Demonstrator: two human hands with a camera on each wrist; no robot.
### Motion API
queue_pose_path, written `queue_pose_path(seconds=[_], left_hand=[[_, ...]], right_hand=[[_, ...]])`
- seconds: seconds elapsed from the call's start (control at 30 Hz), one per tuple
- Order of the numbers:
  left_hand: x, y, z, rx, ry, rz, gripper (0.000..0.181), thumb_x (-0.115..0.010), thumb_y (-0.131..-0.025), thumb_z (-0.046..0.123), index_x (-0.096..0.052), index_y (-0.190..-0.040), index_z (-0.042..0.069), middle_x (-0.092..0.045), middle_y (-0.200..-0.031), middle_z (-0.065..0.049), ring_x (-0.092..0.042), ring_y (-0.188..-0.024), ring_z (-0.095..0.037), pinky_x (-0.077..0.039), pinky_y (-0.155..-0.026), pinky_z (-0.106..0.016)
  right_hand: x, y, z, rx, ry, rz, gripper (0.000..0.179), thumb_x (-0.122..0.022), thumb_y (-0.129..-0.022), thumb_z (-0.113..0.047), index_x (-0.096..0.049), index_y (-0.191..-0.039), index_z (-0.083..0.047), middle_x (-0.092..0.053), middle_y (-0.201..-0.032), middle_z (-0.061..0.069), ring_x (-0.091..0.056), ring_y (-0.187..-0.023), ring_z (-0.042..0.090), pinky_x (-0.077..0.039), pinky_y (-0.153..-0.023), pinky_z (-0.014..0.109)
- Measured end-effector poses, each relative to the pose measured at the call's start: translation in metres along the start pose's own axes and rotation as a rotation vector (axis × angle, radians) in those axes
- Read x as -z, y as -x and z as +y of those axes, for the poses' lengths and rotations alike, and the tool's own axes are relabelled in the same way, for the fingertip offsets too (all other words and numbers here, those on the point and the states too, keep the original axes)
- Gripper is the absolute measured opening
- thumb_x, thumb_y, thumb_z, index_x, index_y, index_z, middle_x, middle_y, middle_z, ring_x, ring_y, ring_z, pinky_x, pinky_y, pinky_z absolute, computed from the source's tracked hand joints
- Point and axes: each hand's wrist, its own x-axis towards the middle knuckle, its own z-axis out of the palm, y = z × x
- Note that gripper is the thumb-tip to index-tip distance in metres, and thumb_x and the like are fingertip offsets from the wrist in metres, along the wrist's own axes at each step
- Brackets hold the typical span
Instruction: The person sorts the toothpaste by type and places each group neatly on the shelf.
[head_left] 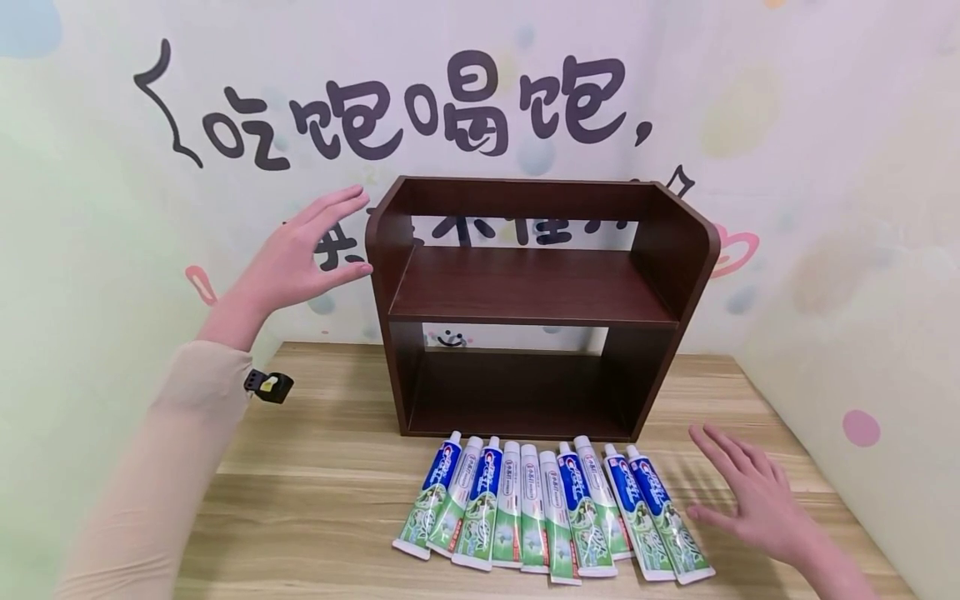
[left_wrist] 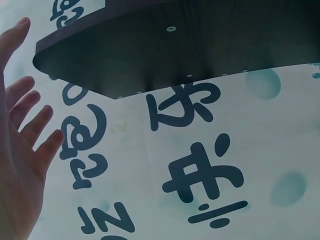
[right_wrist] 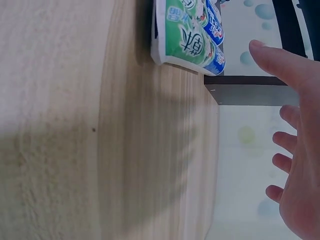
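Note:
A dark brown two-tier shelf [head_left: 532, 287] stands on the wooden table, its openings facing me. My left hand [head_left: 303, 254] is raised beside the shelf's upper left side panel, fingers extended and thumb apart; the left wrist view shows that hand [left_wrist: 25, 155] holding nothing. In front of the shelf lies a row of several toothpaste tubes, some blue and green like the Crest tube [head_left: 660, 517] at the right end, others white and green like the tube [head_left: 534, 508] in the middle. Right of the row, my right hand [head_left: 757, 500] hovers with spread fingers and grips nothing.
The wood-grain table [head_left: 300, 500] reaches back to a white wall [head_left: 810, 167] with large dark characters and coloured spots. A small black device [head_left: 270, 387] sits at my left wrist, over the sleeve.

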Motion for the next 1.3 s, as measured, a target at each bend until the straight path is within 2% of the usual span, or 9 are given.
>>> queue_pose_path(seconds=[0.3,0.43,0.63,0.87,1.03,1.3], left_hand=[[-0.009,-0.007,-0.001,-0.020,0.036,0.000,0.075,-0.077,-0.085,0.029,-0.042,-0.150,0.016,-0.037,-0.160,-0.002,-0.034,-0.149,-0.026,-0.033,-0.119,-0.054],[-0.014,-0.010,-0.001,-0.031,0.062,0.012,0.073,-0.077,-0.085,0.025,-0.044,-0.149,0.015,-0.039,-0.159,-0.004,-0.035,-0.148,-0.026,-0.034,-0.119,-0.052],[-0.019,-0.012,-0.002,-0.054,0.075,0.044,0.067,-0.075,-0.085,0.019,-0.048,-0.146,0.012,-0.046,-0.154,-0.008,-0.041,-0.144,-0.028,-0.037,-0.117,-0.049],[-0.023,-0.015,-0.002,-0.070,0.078,0.066,0.062,-0.074,-0.086,0.014,-0.050,-0.143,0.008,-0.052,-0.148,-0.012,-0.048,-0.138,-0.030,-0.045,-0.108,-0.050],[-0.024,-0.016,-0.002,-0.065,0.096,0.067,0.061,-0.074,-0.086,0.012,-0.051,-0.142,0.007,-0.054,-0.146,-0.012,-0.049,-0.136,-0.029,-0.048,-0.105,-0.050],[-0.027,-0.016,-0.002,-0.026,0.159,0.055,0.060,-0.074,-0.087,0.011,-0.051,-0.142,0.009,-0.052,-0.149,-0.011,-0.048,-0.138,-0.029,-0.049,-0.107,-0.051]], right_hand=[[-0.006,0.004,-0.002,-0.008,-0.034,0.011,0.103,-0.085,-0.068,-0.044,-0.033,-0.155,-0.025,-0.037,-0.158,0.009,-0.038,-0.127,0.045,-0.030,-0.093,0.068],[-0.009,0.004,-0.003,-0.009,-0.053,0.007,0.102,-0.085,-0.068,-0.044,-0.034,-0.154,-0.025,-0.042,-0.153,0.012,-0.039,-0.127,0.047,-0.030,-0.093,0.073],[-0.016,0.004,-0.004,-0.013,-0.085,-0.006,0.100,-0.084,-0.069,-0.043,-0.035,-0.154,-0.024,-0.044,-0.151,0.012,-0.041,-0.125,0.048,-0.031,-0.091,0.077],[-0.020,0.006,-0.008,-0.027,-0.108,-0.021,0.094,-0.084,-0.070,-0.042,-0.040,-0.151,-0.023,-0.051,-0.143,0.017,-0.045,-0.122,0.046,-0.036,-0.086,0.077],[-0.024,0.009,-0.009,-0.022,-0.120,-0.024,0.088,-0.084,-0.071,-0.039,-0.046,-0.147,-0.019,-0.054,-0.140,0.017,-0.048,-0.119,0.044,-0.038,-0.084,0.074],[-0.029,0.012,-0.012,-0.034,-0.148,-0.075,0.078,-0.081,-0.074,-0.040,-0.051,-0.142,-0.014,-0.059,-0.135,0.016,-0.050,-0.118,0.040,-0.041,-0.086,0.069]])
